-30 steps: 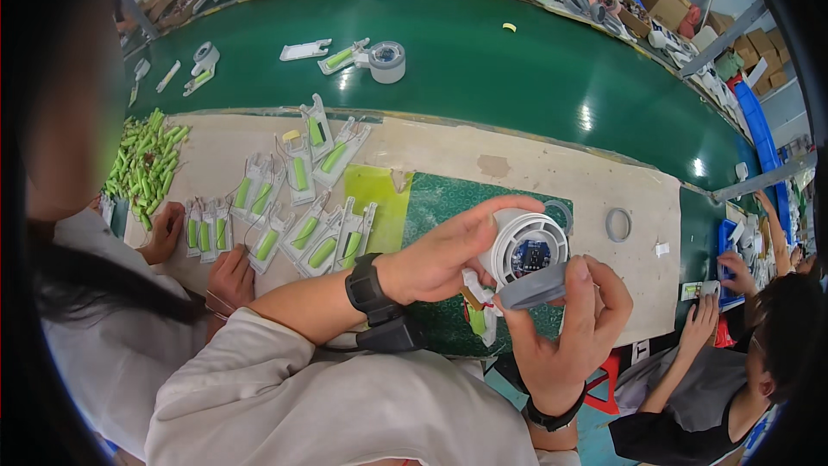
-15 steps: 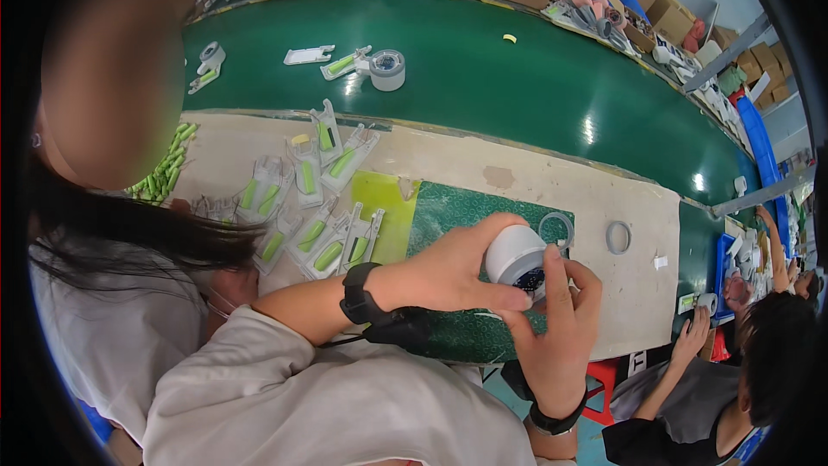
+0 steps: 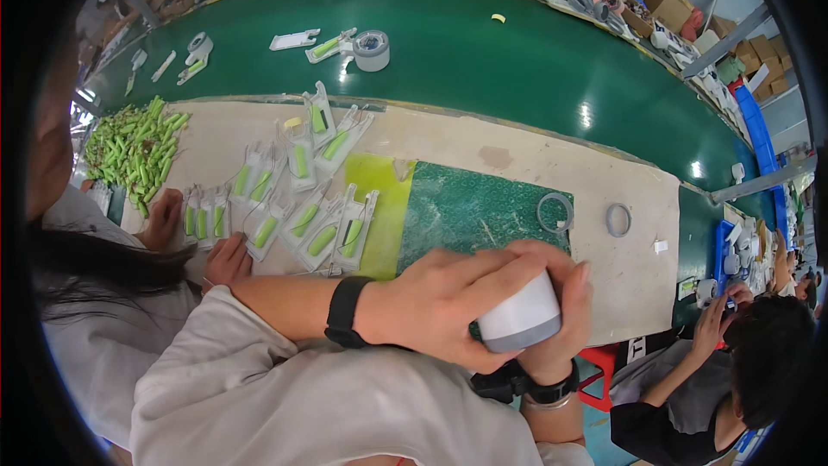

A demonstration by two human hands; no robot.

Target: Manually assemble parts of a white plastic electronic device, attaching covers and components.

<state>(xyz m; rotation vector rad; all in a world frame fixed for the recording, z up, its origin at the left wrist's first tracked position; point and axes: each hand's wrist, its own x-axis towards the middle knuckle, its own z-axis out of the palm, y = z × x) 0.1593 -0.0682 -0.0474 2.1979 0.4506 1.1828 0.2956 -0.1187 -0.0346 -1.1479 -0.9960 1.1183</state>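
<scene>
Both my hands are wrapped round a white cylindrical housing (image 3: 520,314) with a grey band at its lower rim. The housing is tilted, held above the near edge of the green mat (image 3: 474,216). From the left, my left hand (image 3: 435,298) curls over it, fingers across its top. My right hand (image 3: 567,319) closes round its far and right side, its fingers partly hidden behind the housing. The dark inner face of the part is out of sight. Beyond my hands lie a grey ring (image 3: 541,213) at the mat's edge and another grey ring (image 3: 609,219) on the brown board.
Left of the mat lie several white plastic pieces with green cells (image 3: 302,161) and wires, near a co-worker's hands (image 3: 228,259). A heap of green cells (image 3: 138,151) is further left. A green belt (image 3: 483,60) runs behind, carrying a white round unit (image 3: 372,52). Another person (image 3: 772,354) works at right.
The housing has turned so its dark inner face no longer shows, and it has moved down toward me. Both hands have shifted from fingertip holds to wrapping round it. The co-worker at left has leaned away.
</scene>
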